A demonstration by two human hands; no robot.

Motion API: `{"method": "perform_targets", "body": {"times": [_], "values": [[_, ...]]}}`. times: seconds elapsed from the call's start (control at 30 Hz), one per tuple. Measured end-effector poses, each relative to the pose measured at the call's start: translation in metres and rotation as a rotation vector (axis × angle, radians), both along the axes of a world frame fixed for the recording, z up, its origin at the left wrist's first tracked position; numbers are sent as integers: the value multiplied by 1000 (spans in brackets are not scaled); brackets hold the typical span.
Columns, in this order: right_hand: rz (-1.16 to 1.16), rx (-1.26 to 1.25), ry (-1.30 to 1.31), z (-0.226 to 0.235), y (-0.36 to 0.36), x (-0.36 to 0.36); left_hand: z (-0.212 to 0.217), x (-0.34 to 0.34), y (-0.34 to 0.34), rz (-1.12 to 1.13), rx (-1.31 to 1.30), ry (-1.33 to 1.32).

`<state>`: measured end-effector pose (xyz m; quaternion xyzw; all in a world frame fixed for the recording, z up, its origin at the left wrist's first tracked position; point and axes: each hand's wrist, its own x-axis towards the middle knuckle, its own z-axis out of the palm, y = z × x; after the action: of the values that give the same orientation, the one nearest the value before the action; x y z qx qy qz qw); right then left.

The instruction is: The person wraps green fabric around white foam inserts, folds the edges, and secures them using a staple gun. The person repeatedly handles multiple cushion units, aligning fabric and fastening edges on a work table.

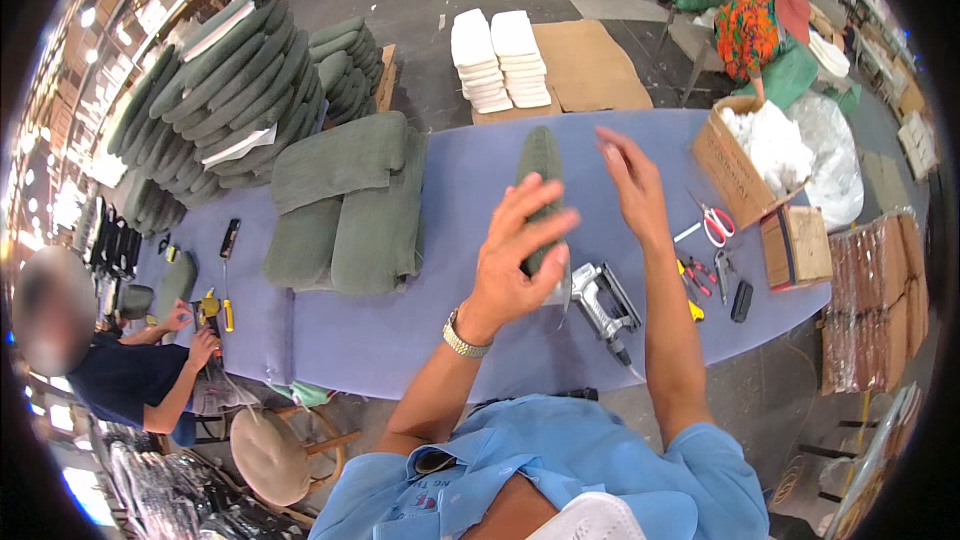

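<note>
A long, narrow dark-green padded piece [540, 152] extends away from me over the blue-covered table [465, 170]. My left hand [520, 245] is over its near part with fingers spread, hiding some of it; whether the palm touches it I cannot tell. To the right of the piece, my right hand [632, 185] is raised with fingers stretched out and nothing in it. A silver staple gun [603, 302] lies between my forearms, its hose running toward me. Red-handled scissors [717, 226] and red-handled pliers [697, 277] lie right of my right forearm.
Folded green covers [340, 175] lie left, beside tall stacks of green cushions [235, 80]. White pads [497, 58] are stacked beyond the table. At right are a carton [735, 168] of white filling and a smaller box [797, 247]. Co-workers are at left [130, 370] and far right [748, 35].
</note>
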<state>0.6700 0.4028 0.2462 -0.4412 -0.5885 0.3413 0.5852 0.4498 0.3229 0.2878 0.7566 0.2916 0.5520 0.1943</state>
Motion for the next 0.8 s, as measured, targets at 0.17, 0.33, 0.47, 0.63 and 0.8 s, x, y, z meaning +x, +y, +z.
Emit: {"method": "perform_targets", "body": {"times": [0.17,0.33,0.47,0.63,0.8], "values": [[158,111,156,23,5,-50,-19,28,-22,158,-101,7],[198,25,247,12,2,-70,6,38,-62,256,-446,33],[220,200,61,22,11,-94,12,29,-50,386,-423,117],[469,384,-115,41,-6,-120,14,-6,-38,311,-345,69],[531,370,87,23,5,-155,16,-52,-43,280,-486,-62]]}}
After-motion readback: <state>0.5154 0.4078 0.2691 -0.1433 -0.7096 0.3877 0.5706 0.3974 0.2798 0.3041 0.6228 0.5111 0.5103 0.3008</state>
